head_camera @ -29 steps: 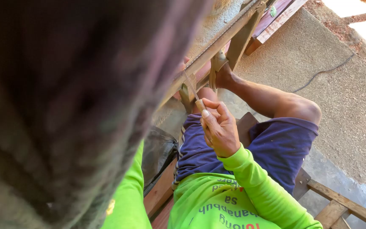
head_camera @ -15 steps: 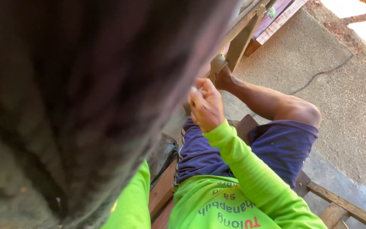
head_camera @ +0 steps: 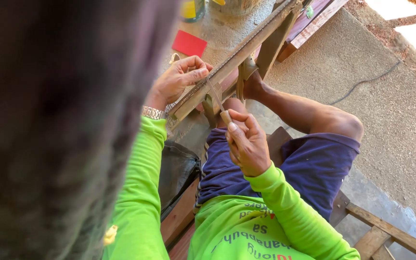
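i see my left hand [head_camera: 181,77] wrapped around the long saw blade [head_camera: 237,57], which lies slanted across the wooden stand [head_camera: 270,45], near its lower end. my right hand [head_camera: 247,144] is closed on a thin file [head_camera: 216,98], its tip resting against the blade's toothed edge. i judge the file could skid off the teeth toward the left fingers [head_camera: 196,72] just beside it. the bare foot [head_camera: 251,82] braces the stand; if it shifts, the blade may twist loose.
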